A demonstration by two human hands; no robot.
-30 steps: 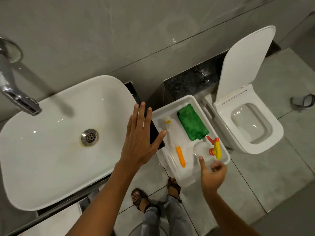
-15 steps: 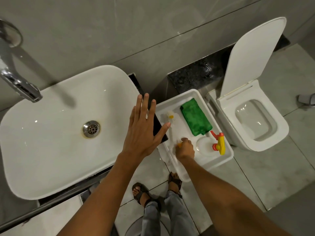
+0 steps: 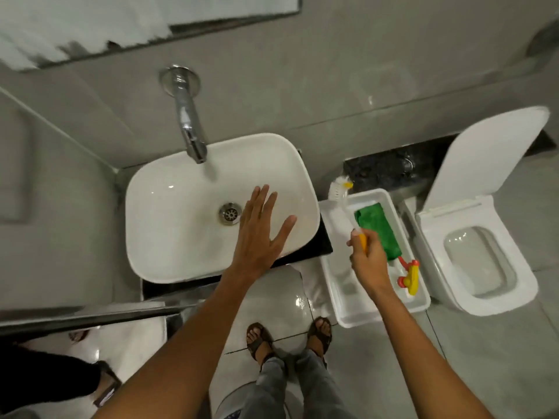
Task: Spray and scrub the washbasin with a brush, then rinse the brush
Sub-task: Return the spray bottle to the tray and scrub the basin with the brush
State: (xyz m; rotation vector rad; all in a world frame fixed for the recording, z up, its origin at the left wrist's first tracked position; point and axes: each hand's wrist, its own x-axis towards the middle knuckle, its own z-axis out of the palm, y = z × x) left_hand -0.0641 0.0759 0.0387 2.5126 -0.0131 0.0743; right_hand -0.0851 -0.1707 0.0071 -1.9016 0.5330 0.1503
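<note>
My right hand (image 3: 367, 252) is closed around the orange handle of the brush (image 3: 343, 205), fingers wrapped, gripping at the lower end. The brush is raised over the white tray (image 3: 335, 285), tilted away from me, its white bristled head with a yellow tip pointing up and out past the tray's far left corner. My left hand (image 3: 260, 234) is flat and fully spread, fingers apart, holding nothing; it hovers over the right half of the washbasin (image 3: 169, 213), just right of the drain (image 3: 230, 213). Whether the palm touches the basin surface I cannot tell.

The washbasin is white, rounded-rectangular, and sits on a dark desk (image 3: 320, 246); a chrome tap (image 3: 189, 122) projects from the grey wall over its far rim. No water is visibly running.

The tray stands just right of the basin, between it and the toilet (image 3: 484, 267), whose lid is up. In the tray lie a green cloth (image 3: 381, 228) and, near its right side, a spray bottle (image 3: 410, 275) with a yellow and red trigger head; the bottle body is hard to make out. My sandalled feet (image 3: 287, 337) stand on the tiled floor below.
</note>
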